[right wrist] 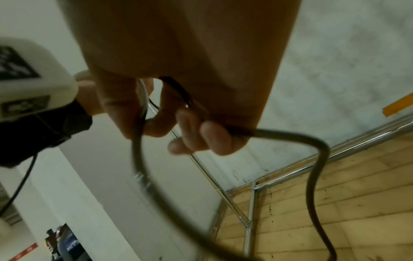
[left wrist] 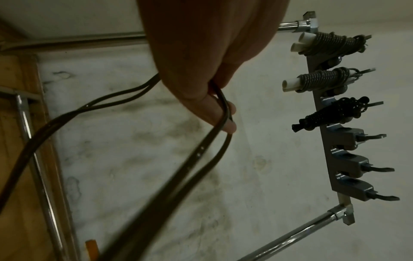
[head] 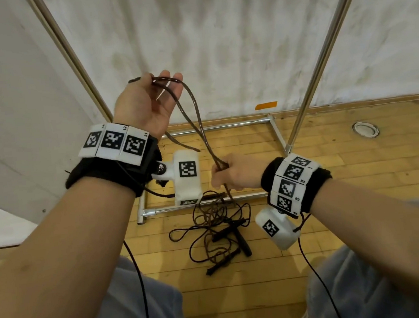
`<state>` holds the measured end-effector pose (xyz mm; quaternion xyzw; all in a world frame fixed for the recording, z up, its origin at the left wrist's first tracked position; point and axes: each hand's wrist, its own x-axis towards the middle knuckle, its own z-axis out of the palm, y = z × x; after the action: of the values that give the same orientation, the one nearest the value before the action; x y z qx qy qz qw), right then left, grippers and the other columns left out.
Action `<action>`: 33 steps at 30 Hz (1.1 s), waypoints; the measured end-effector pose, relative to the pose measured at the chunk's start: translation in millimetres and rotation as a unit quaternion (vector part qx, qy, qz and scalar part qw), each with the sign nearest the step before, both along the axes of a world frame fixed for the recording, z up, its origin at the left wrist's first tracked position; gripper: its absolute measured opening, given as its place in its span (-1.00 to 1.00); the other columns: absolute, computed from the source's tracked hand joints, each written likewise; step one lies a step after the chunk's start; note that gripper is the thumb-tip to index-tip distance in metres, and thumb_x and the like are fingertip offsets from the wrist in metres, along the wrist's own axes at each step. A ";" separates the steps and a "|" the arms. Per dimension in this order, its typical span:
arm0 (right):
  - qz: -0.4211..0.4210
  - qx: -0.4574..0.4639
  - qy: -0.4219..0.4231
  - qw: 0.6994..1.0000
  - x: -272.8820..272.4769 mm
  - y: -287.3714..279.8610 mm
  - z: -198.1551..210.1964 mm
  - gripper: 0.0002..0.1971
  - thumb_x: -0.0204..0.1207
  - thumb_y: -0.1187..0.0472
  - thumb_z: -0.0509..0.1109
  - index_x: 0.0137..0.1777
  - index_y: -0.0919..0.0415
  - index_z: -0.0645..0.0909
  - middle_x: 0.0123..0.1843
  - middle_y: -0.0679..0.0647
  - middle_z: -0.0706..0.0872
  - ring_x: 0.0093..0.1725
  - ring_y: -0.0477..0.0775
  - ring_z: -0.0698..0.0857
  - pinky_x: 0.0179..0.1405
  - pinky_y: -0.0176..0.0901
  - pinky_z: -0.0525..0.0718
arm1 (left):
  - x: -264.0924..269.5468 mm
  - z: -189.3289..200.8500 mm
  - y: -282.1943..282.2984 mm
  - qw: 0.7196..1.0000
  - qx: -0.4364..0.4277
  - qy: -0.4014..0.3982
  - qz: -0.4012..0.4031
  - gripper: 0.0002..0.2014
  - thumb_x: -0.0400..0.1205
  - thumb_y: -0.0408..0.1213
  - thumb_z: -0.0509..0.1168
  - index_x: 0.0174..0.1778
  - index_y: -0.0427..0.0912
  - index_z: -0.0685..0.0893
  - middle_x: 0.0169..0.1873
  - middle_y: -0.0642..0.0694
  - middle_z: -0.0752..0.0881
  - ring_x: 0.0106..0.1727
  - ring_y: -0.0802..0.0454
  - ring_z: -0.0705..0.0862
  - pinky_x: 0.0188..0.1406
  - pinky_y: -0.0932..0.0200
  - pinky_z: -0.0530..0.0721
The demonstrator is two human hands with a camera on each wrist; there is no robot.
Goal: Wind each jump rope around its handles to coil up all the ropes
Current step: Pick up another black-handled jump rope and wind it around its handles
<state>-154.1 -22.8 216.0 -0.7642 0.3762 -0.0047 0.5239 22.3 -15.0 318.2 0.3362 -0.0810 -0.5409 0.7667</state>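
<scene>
A brown jump rope runs in a doubled strand between my hands. My left hand is raised, palm toward me, and holds a loop of the rope across its fingers. Lower and to the right, my right hand grips the same strands in a fist; in the right wrist view the rope leaves the right hand and hangs toward the floor. Below lies a tangled pile of ropes with black handles. The held rope's handles are not visible.
A metal rack stands in front, with slanted uprights and a base frame on the wooden floor. Its hook bar holds two grey coiled ropes and a black one; lower hooks are bare. My knees sit at the bottom.
</scene>
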 end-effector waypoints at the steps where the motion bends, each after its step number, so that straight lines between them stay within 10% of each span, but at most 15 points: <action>1: 0.015 -0.022 0.029 0.999 -1.1 0.7 -1.7 -0.70 0.55 0.06 0.32 -0.39 0.13 0.61 -0.56 -0.16 0.59 -0.51 -0.19 0.52 -0.29 -0.15 0.53 | 3.3 -0.9 -0.7 1.000 0.006 -0.019 0.005 -0.87 0.77 -0.36 0.08 -0.04 -0.31 0.47 -0.24 -0.26 0.70 -0.34 -0.24 0.80 -0.31 0.00 0.80; 7: -0.016 -0.051 0.062 0.997 -13.0 -3.6 0.9 -0.46 0.62 -0.19 0.12 -0.50 0.12 0.49 -0.46 -0.08 0.72 -0.32 -0.11 0.70 -0.05 -0.13 0.51 | 20.1 -12.3 -5.1 0.990 0.058 -0.102 0.078 -0.82 0.77 -0.29 0.09 0.23 -0.27 0.45 -0.24 -0.18 0.71 -0.29 -0.15 0.81 -0.33 0.07 0.77; 12: -0.228 0.197 -0.248 0.920 -13.5 -10.5 24.0 -0.69 0.70 0.06 0.12 -0.28 0.14 0.39 -0.52 -0.08 0.34 -0.51 -0.05 0.34 -0.32 -0.17 0.45 | 31.5 -13.2 4.8 0.955 0.120 -0.257 -0.085 -0.70 0.69 -0.22 0.22 0.34 -0.16 0.54 0.21 -0.20 0.65 0.21 -0.11 0.66 0.19 -0.17 0.64; 14: -0.258 0.254 -0.323 0.875 -11.8 -11.2 37.4 -0.71 0.69 0.09 0.08 -0.27 0.16 0.38 -0.46 -0.03 0.31 -0.49 -0.04 0.32 -0.35 -0.17 0.41 | 14.3 -20.4 11.9 0.886 0.156 -0.384 -0.207 -0.82 0.60 -0.33 0.28 0.10 -0.19 0.65 0.17 -0.12 0.70 0.24 -0.06 0.66 0.31 -0.16 0.55; 19: -0.301 0.324 -0.435 0.785 -2.0 -6.0 58.4 -0.74 0.58 0.11 0.01 -0.29 0.18 0.35 -0.40 0.04 0.32 -0.43 0.03 0.34 -0.30 -0.12 0.37 | -42.9 -50.4 23.1 0.600 0.096 -0.642 -0.468 -0.74 0.51 -0.19 0.43 0.12 -0.07 0.72 0.22 -0.08 0.72 0.34 -0.03 0.58 0.45 -0.13 0.43; 24: -0.339 0.329 -0.471 0.745 -10.5 -7.8 61.6 -0.74 0.64 0.19 0.07 -0.26 0.21 0.45 -0.37 0.07 0.48 -0.38 0.06 0.52 -0.19 -0.10 0.54 | -60.9 -73.1 23.4 0.672 0.046 -0.628 -0.390 -0.80 0.67 -0.22 0.31 0.12 -0.19 0.74 0.08 -0.11 0.78 0.23 0.02 0.67 0.33 0.06 0.53; 29: -0.346 0.207 -0.409 0.818 -26.4 -13.7 59.0 -0.72 0.70 0.19 0.06 -0.14 0.20 0.55 -0.25 0.09 0.65 -0.17 0.07 0.68 -0.05 -0.07 0.59 | -61.6 -80.2 28.1 0.655 0.062 -0.648 -0.384 -0.81 0.68 -0.20 0.27 -0.22 0.06 0.72 -0.06 0.06 0.82 0.04 0.16 0.75 0.11 0.10 0.64; 33: -0.310 0.164 -0.313 0.883 -34.7 -18.2 53.8 -0.64 0.63 -0.08 0.20 0.16 0.19 0.58 -0.04 0.05 0.75 0.07 0.06 0.71 0.22 0.04 0.53 | -54.3 -63.9 23.8 0.728 0.046 -0.616 -0.297 -0.80 0.70 -0.28 0.24 -0.22 -0.04 0.67 -0.23 0.06 0.81 -0.19 0.11 0.79 -0.21 0.23 0.69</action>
<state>-188.8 -41.0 269.9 -0.4705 0.4056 -0.3439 0.7042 -31.9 8.8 254.3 0.5891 -0.6063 -0.4180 0.3327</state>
